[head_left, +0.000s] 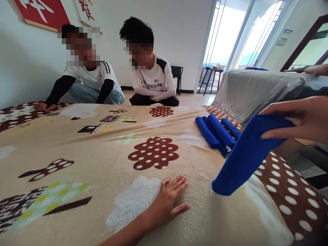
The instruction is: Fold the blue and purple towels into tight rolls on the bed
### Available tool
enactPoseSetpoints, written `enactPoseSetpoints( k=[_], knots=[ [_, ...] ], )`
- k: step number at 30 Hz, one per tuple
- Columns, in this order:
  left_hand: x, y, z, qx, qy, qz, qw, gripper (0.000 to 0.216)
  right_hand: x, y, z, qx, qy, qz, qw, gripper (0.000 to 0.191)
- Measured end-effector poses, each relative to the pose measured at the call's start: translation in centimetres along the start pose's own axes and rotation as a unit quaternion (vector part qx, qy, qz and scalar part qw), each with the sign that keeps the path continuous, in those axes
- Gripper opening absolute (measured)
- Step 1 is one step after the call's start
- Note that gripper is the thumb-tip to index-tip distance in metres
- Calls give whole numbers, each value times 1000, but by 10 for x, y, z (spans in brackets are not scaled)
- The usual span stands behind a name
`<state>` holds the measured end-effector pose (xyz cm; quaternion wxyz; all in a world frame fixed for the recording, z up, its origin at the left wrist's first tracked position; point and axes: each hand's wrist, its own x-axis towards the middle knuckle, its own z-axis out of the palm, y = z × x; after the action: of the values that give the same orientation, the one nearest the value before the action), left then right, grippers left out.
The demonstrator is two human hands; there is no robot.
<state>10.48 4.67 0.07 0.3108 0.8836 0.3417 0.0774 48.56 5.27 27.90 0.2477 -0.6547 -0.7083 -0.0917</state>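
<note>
My left hand lies palm down on the beige patterned blanket, its fingers stretched out and holding nothing. To the right, my right hand pinches the upper end of a blue rolled cloth, perhaps a towel, between thumb and fingers. The roll slants down to the left. Its lower end is at the blanket; whether it touches, I cannot tell. Behind it, several more blue cloth rolls lie side by side, partly hidden by the held one.
Two people, one in a white striped shirt and one in a white printed shirt, sit across the blanket. Part of another hand shows at the right edge. A grey covered piece of furniture and a black stool stand behind.
</note>
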Motion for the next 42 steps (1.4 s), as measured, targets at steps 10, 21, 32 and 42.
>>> enactPoseSetpoints(
  k=[10,21,32,42],
  knots=[
    [3,-10,12,127,13,38,991,67,125,64,27,-76,-76,18,994,88],
    [9,-37,26,385,199,177,884,41,81,92,186,-215,78,-187,955,32],
    [9,-33,24,434,236,184,850,47,-50,125,291,-227,65,-123,964,34],
    [13,-43,36,409,277,193,848,38,-38,216,262,-118,91,200,968,69]
  ],
)
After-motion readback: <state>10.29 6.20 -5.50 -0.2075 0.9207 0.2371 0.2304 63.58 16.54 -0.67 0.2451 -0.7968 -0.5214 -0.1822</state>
